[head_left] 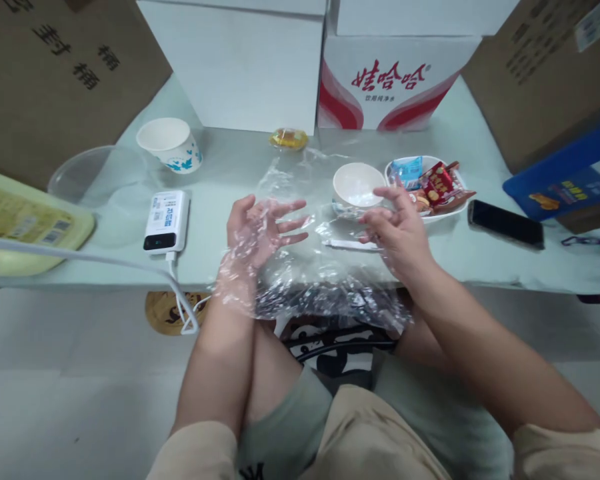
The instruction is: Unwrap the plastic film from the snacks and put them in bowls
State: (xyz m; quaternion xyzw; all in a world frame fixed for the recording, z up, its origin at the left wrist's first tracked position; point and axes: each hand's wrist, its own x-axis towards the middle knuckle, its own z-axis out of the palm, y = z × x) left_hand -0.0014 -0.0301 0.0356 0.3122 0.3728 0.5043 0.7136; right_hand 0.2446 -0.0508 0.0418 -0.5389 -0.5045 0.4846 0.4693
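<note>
A crinkled sheet of clear plastic film stretches between my hands and hangs over the table's front edge. My left hand is spread open, with the film draped over its palm and wrist. At the film's right side, the fingers of my right hand are bent around its edge, the index finger stretched forward. Just beyond that hand stands a white paper cup, seen from above. A thin white strip lies on the table between my hands, partly behind the film.
A tray of wrapped snacks and a phone lie to the right. At left are a power bank with a cable, another paper cup, a clear bowl and a yellow bottle. Boxes line the back.
</note>
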